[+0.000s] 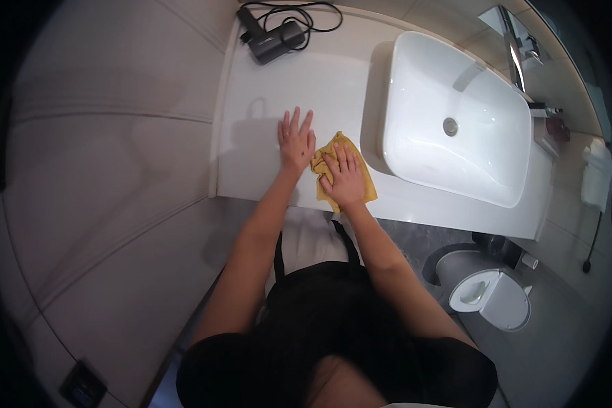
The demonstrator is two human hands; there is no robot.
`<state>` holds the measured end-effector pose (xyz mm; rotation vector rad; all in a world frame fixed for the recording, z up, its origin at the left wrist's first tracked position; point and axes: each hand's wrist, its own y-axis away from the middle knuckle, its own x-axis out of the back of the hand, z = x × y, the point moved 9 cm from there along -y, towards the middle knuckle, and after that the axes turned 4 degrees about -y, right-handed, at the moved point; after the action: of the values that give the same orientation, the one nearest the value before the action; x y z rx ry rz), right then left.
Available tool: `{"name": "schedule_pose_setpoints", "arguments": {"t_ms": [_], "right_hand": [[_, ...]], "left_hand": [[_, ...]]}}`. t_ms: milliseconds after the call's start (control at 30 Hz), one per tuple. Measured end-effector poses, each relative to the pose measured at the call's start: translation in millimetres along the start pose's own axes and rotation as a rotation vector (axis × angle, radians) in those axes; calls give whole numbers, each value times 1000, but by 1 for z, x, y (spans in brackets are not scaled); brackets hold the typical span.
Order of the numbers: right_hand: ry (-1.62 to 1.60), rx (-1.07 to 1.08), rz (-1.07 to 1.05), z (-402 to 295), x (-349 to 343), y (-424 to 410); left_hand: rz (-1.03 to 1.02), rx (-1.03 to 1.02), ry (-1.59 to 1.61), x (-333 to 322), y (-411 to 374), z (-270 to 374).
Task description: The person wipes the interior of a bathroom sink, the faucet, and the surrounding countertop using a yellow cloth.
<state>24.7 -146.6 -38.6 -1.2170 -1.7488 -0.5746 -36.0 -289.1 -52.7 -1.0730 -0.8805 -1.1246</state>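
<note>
My right hand [345, 178] lies flat over a crumpled yellow cloth [370, 188], pressing it onto the white vanity countertop [306, 81]. Its fingers are slightly spread, and the cloth shows around them on all sides. The cloth is near the counter's front edge, just left of the white vessel sink [423, 102]. To the left of the cloth, my left hand [297, 145] rests palm down on the bare counter with its fingers apart, holding nothing. A small dark mark shows on the back of that hand.
A dark grey hair dryer [275, 43] with a looped black cord lies at the counter's back left. Behind the sink stands a chrome faucet [514, 58]; small toiletries [545, 110] sit to its right. A toilet [489, 298] with its lid raised is at lower right.
</note>
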Motion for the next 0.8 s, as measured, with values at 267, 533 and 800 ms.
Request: {"name": "schedule_pose_setpoints", "arguments": {"t_ms": [267, 533, 800], "right_hand": [[75, -251, 152, 22, 5, -46], [108, -353, 126, 35, -4, -74], [113, -409, 174, 44, 4, -92]], "left_hand": [[-23, -14, -67, -12, -43, 0], [-89, 7, -54, -3, -46, 1], [-118, 35, -96, -6, -49, 1]]}}
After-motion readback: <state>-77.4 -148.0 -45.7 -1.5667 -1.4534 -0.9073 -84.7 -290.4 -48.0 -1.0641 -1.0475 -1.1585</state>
